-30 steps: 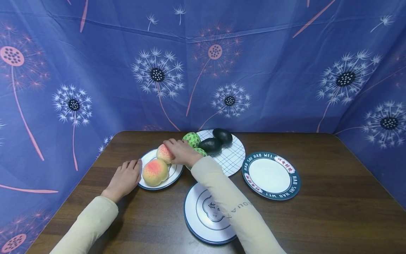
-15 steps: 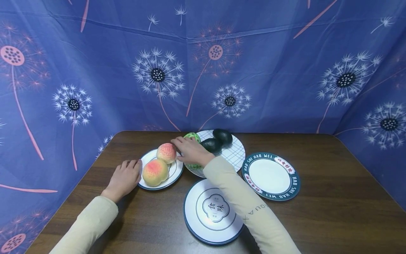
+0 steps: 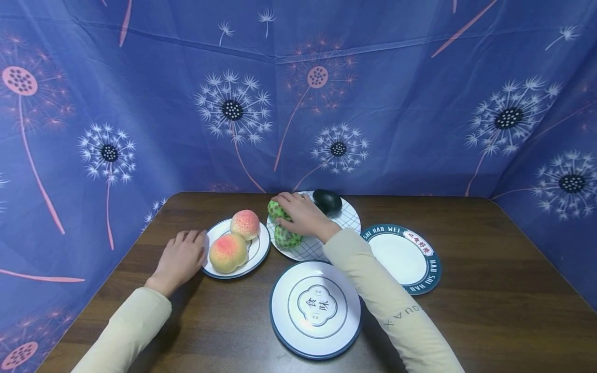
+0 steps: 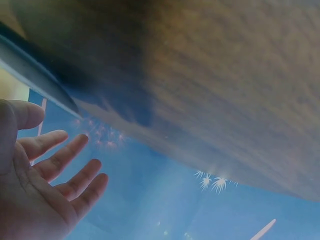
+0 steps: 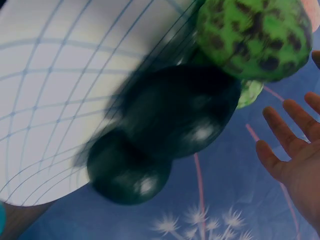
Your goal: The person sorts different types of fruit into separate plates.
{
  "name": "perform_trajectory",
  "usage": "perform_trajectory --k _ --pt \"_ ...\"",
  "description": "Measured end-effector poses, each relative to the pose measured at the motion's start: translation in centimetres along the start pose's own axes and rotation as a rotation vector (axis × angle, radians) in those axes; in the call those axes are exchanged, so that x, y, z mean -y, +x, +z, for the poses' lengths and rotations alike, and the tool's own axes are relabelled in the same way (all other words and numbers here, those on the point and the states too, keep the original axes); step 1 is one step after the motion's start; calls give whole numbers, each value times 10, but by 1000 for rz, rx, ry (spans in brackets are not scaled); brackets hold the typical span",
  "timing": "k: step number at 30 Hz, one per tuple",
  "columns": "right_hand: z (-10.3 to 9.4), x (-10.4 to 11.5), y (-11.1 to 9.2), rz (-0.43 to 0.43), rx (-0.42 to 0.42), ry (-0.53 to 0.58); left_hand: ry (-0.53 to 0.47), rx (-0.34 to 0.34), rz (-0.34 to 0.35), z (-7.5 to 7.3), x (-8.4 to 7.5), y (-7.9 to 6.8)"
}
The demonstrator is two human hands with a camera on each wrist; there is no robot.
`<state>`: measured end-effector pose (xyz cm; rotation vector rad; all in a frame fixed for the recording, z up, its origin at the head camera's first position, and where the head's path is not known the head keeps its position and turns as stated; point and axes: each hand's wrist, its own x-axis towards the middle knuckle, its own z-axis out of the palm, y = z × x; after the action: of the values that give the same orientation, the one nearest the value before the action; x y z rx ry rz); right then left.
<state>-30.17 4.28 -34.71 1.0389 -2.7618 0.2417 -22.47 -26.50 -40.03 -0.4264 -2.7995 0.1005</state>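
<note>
My left hand (image 3: pixel 179 259) rests at the left rim of a small white, blue-edged plate (image 3: pixel 258 259) that bears two peaches (image 3: pixel 228 253). In the left wrist view, its fingers (image 4: pixel 62 159) are spread loosely below the rim. My right hand (image 3: pixel 305 215) hovers over a white grid-patterned plate (image 3: pixel 350 223), fingers extended. Two round green fruits (image 3: pixel 286 237) with dark spots lie by its fingertips. Two smooth, dark egg-shaped fruits, avocado-like (image 5: pixel 180 110), sit on that plate too; the hand hides one in the head view. In the right wrist view nothing lies within the fingers (image 5: pixel 285 130).
A white blue-rimmed plate (image 3: pixel 317 336), apparently atop another, stands front centre on the wooden table (image 3: pixel 503 290). To the right, partly behind the right sleeve, is a green-rimmed plate (image 3: pixel 431 264). A blue dandelion-print cloth (image 3: pixel 396 103) hangs behind.
My right hand has left the rear peach on the small plate and moved right, over the green and dark fruits. My left hand stays at the plate's rim.
</note>
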Motion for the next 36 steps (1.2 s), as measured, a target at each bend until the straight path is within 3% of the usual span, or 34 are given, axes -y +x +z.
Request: perform_trajectory --k 11,19,26,36 --pt "-7 -29 -20 23 -84 49 24 -89 -19 -13 -5 3" --pt "-1 -48 -32 75 -46 9 -14 -179 -10 -24 -16 8" --pt "7 -59 -38 105 -22 15 -38 -245 38 -33 -30 13" --pt "14 -63 -38 94 -3 -42 -41 -222 97 -40 -58 16"
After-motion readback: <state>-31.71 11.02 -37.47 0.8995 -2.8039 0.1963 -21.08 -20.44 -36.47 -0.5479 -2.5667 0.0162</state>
